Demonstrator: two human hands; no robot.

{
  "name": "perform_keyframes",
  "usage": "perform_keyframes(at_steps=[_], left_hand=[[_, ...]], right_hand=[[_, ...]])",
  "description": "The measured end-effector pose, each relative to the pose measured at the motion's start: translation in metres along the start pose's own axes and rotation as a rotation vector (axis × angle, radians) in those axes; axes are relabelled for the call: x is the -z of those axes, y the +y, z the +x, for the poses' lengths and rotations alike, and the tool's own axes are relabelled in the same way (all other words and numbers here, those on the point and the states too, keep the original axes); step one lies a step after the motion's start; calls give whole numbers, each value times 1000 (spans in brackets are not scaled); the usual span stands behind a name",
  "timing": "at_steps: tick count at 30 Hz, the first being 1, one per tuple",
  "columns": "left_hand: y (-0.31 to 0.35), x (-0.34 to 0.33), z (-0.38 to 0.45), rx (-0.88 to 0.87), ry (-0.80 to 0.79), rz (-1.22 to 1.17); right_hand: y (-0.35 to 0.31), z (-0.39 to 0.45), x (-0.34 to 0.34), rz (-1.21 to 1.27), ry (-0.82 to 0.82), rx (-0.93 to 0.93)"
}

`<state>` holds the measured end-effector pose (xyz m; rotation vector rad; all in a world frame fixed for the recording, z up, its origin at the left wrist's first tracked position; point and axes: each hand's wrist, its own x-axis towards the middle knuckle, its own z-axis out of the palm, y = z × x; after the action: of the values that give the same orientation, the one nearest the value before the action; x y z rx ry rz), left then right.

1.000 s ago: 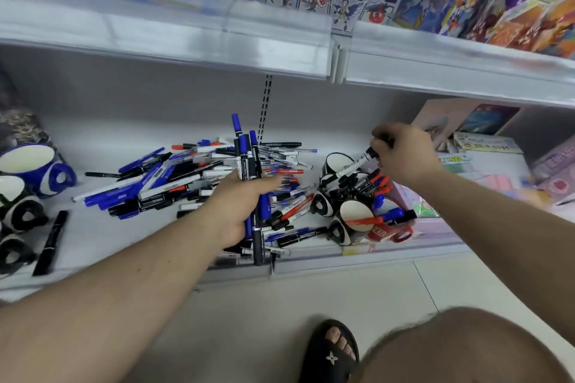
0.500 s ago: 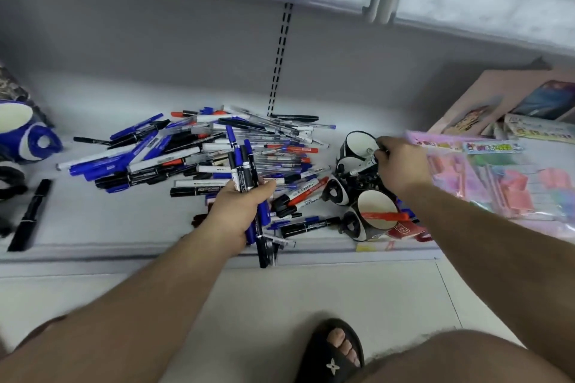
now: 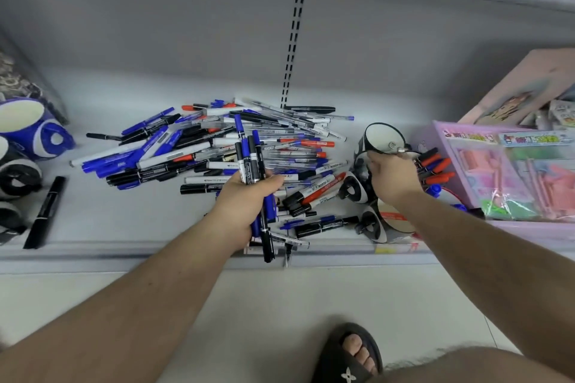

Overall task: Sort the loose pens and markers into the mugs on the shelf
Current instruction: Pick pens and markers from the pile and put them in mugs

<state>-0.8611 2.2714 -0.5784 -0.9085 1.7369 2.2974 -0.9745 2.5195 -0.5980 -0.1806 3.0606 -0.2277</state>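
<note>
- Blue mug [image 3: 23, 126] at far left of shelf [image 3: 124, 227], cut off by frame edge.
- Loose pens [image 3: 217, 146] heaped mid-shelf.
- Left hand [image 3: 244, 208] clenched round bundle of markers [image 3: 253, 165].
- Right hand [image 3: 393, 179] over black-and-white mugs [image 3: 384, 137], hiding some; grasp unclear.

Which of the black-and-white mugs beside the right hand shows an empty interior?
The rearmost mug, just behind the right hand, shows a bare cream interior. The mug at the shelf's front edge holds a red marker, and others beside the hand hold red-capped markers.
</note>
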Motion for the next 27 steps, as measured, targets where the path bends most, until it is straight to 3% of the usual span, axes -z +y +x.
perform_keyframes(at_steps=[4,9,18,20,24,27], left_hand=[[-1,-1,-3,-7,-21,24],[13,4,-17,-26,-95,4],[46,29,-73,-74,-314,-9],[49,33,-87,-50,-386,-18],[56,45,-107,10,-512,-52],[61,53,-118,35,-592,-75]], right_hand=[[-9,-6,1,-250,-267,-7],[-23,-12,34,-236,-272,-24],[-143,-84,153,526,-384,108],[-166,-106,165,664,-413,53],[-197,-136,176,1014,-387,-230],[-208,-151,175,1084,-400,-279]])
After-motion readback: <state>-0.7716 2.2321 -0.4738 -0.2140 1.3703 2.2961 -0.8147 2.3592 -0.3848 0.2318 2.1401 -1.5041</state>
